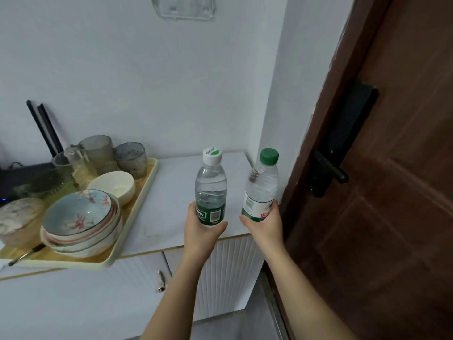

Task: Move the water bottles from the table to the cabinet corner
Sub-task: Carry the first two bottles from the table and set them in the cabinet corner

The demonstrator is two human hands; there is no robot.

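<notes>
Head view, both arms reaching forward. My left hand (201, 229) grips the white-cap bottle (210, 190) round its lower part, thumb on the right side of the label, fingers curled behind on the left. My right hand (263, 223) grips the green-cap bottle (261, 187) the same way, low on the label, thumb on the left side, fingers wrapped round the far side.

Each bottle rises out of the top of its hand. Both bases are hidden behind my palms, so I cannot tell whether they touch the cabinet (176, 192) top. The bottles sit near each other, not touching, over the front right part of the top. The cabinet's back right corner lies just beyond my right hand.

White-cap bottle: upright, clear plastic, ribbed, dark green label with a barcode, white cap with a green patch. Water level near the shoulder.

Green-cap bottle: tilted slightly left at the top, clear, crinkled body, white and green label with red characters and a barcode, plain green cap.

Left of my left hand: a cream tray (137, 217) holding stacked bowls (78, 212), with glasses (130, 158) at its back. Right of my right hand: a brown door (392, 192) with a black handle (331, 165).
</notes>
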